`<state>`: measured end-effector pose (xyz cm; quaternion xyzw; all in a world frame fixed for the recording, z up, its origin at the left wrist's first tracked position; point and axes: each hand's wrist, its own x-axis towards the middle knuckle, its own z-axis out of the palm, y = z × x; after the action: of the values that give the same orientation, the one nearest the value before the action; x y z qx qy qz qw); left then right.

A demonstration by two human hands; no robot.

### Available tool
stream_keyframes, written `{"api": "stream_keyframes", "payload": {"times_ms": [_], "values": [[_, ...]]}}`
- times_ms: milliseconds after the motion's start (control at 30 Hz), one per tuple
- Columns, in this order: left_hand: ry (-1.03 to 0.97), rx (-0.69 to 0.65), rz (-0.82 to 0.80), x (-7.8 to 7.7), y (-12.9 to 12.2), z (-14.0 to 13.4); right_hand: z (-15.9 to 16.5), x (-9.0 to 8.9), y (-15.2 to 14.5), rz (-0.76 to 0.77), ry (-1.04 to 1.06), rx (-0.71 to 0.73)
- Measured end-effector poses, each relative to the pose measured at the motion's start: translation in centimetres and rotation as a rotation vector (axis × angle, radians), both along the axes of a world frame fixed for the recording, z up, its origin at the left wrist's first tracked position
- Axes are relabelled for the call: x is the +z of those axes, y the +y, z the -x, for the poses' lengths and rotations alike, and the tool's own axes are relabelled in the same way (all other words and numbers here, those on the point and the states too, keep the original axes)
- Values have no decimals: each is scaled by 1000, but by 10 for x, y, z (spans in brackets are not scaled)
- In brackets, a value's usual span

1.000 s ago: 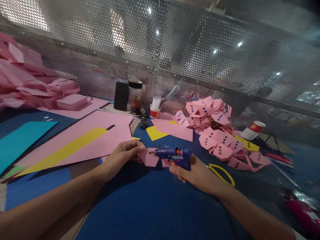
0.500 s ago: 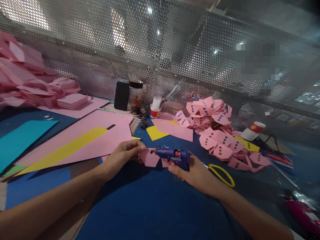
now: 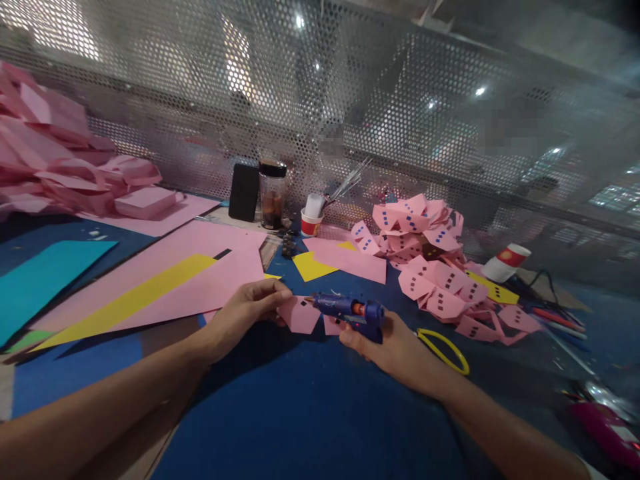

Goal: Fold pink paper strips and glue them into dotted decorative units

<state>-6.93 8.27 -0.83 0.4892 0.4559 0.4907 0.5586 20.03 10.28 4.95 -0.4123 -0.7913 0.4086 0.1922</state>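
Observation:
My left hand [image 3: 257, 303] pinches the left edge of a small pink paper piece [image 3: 300, 319] that carries a dark square mark. My right hand [image 3: 373, 340] is wrapped round a blue hot glue gun [image 3: 345, 308]. The gun's nozzle points left, just over the right part of the pink piece; whether it touches the paper I cannot tell. Another bit of pink paper shows partly beneath the gun. Yellow-handled scissors [image 3: 445, 350] lie beside my right wrist, their blades hidden by it.
Cut pink pieces with dark squares [image 3: 435, 287] are heaped at the right. Large pink sheets [image 3: 220, 280] with a yellow strip [image 3: 135, 297] lie left. Behind stand a black phone-like slab [image 3: 244, 193], a jar [image 3: 273, 197] and a paper cup [image 3: 311, 223]. Another cup [image 3: 505, 263] leans right.
The glue gun in my right hand has shifted slightly right, uncovering more of the dark mark on the paper. My left hand has stayed where it was.

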Motion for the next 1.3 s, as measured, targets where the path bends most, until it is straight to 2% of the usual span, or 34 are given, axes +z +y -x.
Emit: {"api": "stream_keyframes", "payload": {"times_ms": [433, 933, 1133, 1300], "values": [[-16, -1, 0, 0, 2, 0, 2, -1, -1, -28, 54, 30], [3, -5, -8, 1, 1, 0, 4, -6, -1, 72, 143, 58], [3, -1, -5, -1, 1, 0, 2, 1, -3, 17, 76, 25], [7, 7, -10, 1, 1, -1, 2, -1, -2, 12, 85, 50]]}}
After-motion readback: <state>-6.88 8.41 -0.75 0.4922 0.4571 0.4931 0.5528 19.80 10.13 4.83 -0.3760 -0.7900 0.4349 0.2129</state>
